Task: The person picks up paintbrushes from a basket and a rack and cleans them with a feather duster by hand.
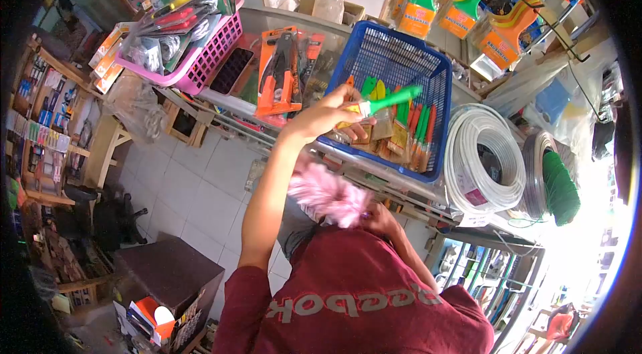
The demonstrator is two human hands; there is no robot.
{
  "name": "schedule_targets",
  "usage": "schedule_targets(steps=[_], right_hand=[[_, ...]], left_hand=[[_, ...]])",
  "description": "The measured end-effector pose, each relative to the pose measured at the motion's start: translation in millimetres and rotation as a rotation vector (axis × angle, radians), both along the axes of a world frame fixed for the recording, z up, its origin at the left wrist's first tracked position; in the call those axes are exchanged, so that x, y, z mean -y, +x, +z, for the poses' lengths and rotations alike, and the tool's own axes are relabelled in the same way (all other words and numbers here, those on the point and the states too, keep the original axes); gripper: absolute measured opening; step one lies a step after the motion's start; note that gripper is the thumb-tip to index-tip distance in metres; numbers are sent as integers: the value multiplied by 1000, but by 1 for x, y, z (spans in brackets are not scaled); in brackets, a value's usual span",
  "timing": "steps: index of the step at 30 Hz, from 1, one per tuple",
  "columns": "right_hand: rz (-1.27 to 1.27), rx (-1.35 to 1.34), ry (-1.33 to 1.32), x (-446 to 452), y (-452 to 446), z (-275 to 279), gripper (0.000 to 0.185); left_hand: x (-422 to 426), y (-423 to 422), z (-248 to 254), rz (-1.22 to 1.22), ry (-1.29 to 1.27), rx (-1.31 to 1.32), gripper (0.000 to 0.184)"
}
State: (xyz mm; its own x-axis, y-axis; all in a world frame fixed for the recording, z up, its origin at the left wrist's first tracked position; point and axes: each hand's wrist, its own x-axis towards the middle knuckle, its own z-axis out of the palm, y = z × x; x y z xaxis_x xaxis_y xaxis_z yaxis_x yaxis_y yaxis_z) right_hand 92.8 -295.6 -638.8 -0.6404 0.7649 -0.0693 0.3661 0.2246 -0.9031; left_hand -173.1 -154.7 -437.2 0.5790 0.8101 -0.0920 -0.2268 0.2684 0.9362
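The left hand (328, 113) pinches a green-handled flat paintbrush (394, 98) over the blue plastic basket (401, 53)'s near-left corner; the right hand (382, 220) apparently grips a fluffy pink duster (328, 193); brush-handling seems underway; next calls for clearing the rim.

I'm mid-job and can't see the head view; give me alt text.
The left hand holds a green-handled paintbrush over a blue plastic basket of brushes; the right hand grips a fluffy pink duster. A pink basket sits toward image left, coiled white cable toward image right.
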Motion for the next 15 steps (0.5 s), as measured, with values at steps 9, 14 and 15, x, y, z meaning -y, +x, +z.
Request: schedule_targets(steps=[9,14,15], right_hand=[[-221,-117,-3,15,-8,-5,31],[-51,296,-54,-10,-31,16,34],[-61,294,-75,-14,-37,24,34]], left_hand=[[61,-3,-11,453,131,722,51],[98,-10,-22,784,95,748,49],[101,-16,-38,818,154,769,48]])
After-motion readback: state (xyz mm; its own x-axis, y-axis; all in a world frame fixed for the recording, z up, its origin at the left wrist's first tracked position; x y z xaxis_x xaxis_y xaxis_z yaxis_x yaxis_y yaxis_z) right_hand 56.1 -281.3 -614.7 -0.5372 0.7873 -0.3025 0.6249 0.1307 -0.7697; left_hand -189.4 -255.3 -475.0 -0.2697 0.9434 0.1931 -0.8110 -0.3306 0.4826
